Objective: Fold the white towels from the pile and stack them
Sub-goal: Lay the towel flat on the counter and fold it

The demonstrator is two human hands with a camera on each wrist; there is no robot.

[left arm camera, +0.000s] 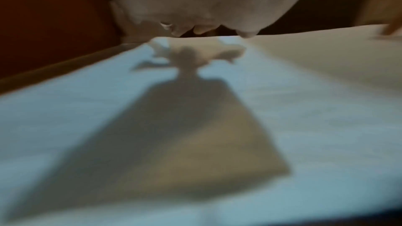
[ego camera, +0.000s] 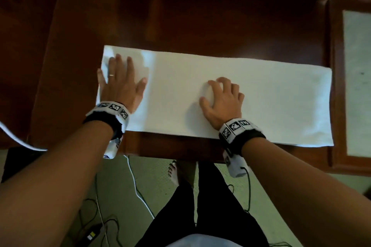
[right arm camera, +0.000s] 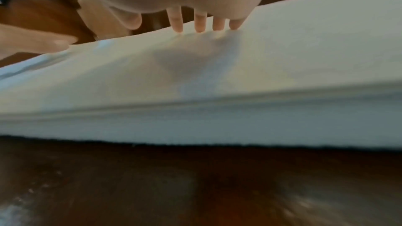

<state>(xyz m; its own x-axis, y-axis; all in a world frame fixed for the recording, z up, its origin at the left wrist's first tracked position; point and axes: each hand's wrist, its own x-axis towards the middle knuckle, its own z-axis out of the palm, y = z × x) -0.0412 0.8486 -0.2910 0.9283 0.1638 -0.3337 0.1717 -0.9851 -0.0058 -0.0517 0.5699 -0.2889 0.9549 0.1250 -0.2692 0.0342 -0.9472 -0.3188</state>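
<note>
Towel: I see one white towel (ego camera: 261, 100) folded into a long strip, lying flat across the dark wooden table (ego camera: 180, 16), its near edge by the table's front.
Left hand: my left hand (ego camera: 120, 84) lies flat on the strip's left end, fingers straight and spread, holding nothing.
Right hand: my right hand (ego camera: 222, 100) rests near the strip's middle, fingers arched, tips pressing down; nothing pinched.
Head view only: a second tabletop with a pale inset panel (ego camera: 357, 82) just beyond the towel's end, right of my right hand.
Left wrist view only: the hand's shadow falls on the cloth below the palm; blurred.
Right wrist view only: the fingertips (right arm camera: 200, 25) dent the cloth, and the towel's layered near edge (right arm camera: 195, 118) shows below them.
</note>
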